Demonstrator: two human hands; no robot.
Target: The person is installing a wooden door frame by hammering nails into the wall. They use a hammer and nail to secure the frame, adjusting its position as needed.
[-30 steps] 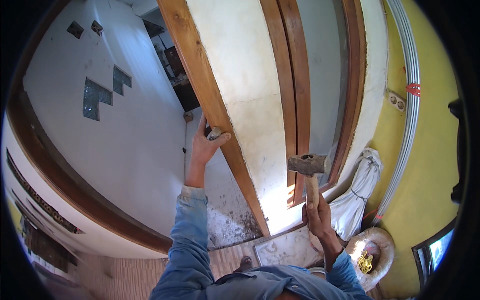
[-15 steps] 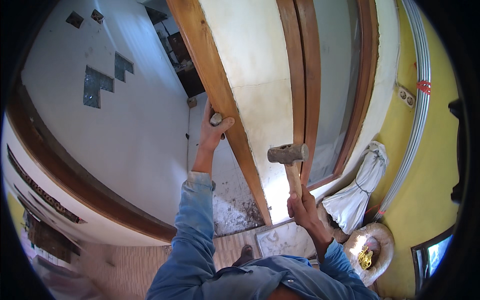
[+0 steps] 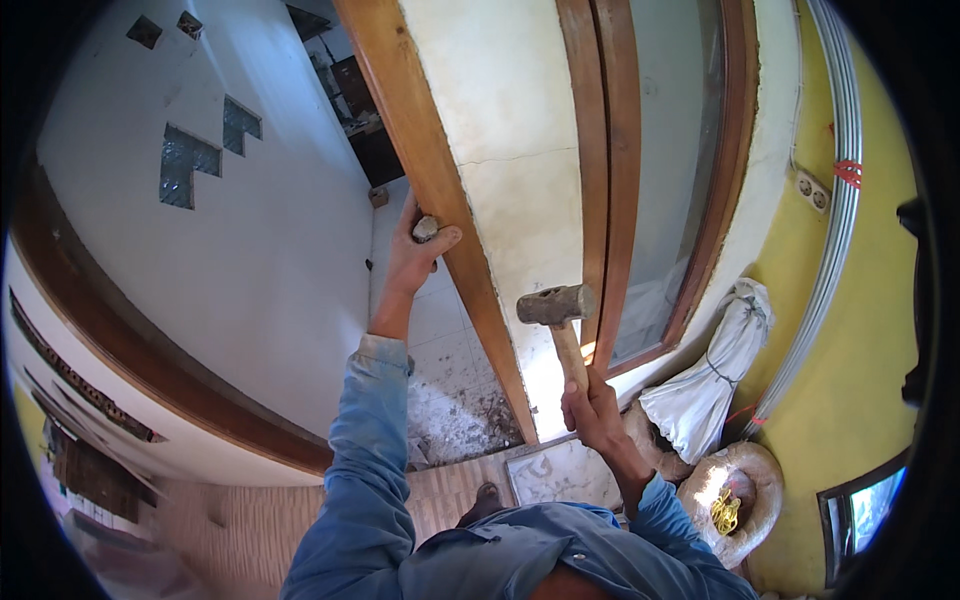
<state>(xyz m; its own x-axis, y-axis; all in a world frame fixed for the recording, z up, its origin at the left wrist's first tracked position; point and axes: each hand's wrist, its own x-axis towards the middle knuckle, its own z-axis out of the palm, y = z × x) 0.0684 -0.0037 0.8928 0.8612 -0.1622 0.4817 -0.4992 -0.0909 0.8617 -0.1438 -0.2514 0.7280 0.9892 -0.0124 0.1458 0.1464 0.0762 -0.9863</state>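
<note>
- We see the left hand (image 3: 412,262) raised against the left edge of the slanted brown wooden door-frame post (image 3: 440,200), its fingers curled shut around a small grey chisel-like metal tool (image 3: 426,228), with the thumb pressed on the face of the post.
- Only the blunt grey end of that tool shows above the fingers; we cannot tell how its tip meets the wood.
- The right hand (image 3: 592,408) sits lower and to the right, fingers wrapped fully closed around the pale wooden handle of a heavy club hammer with a grey metal head (image 3: 555,304).
- The hammer stands upright, its head in front of the cream plastered wall strip (image 3: 520,150), well to the right of and below the left hand, touching neither post nor tool.
- Both arms wear blue denim sleeves (image 3: 365,470) entering from the near edge.
- Right of the plaster stands a second brown wooden frame with a glass pane (image 3: 665,180).
- At the foot of the post, grey rubble and dust (image 3: 450,420) lie on the pale tiled floor.
- Near the right hand, a tied white sack (image 3: 710,375) leans against the wall, with an open tan sack holding something yellow (image 3: 735,495) beside it.
- On the far left, a white wall carries dark glass blocks (image 3: 190,165).
</note>
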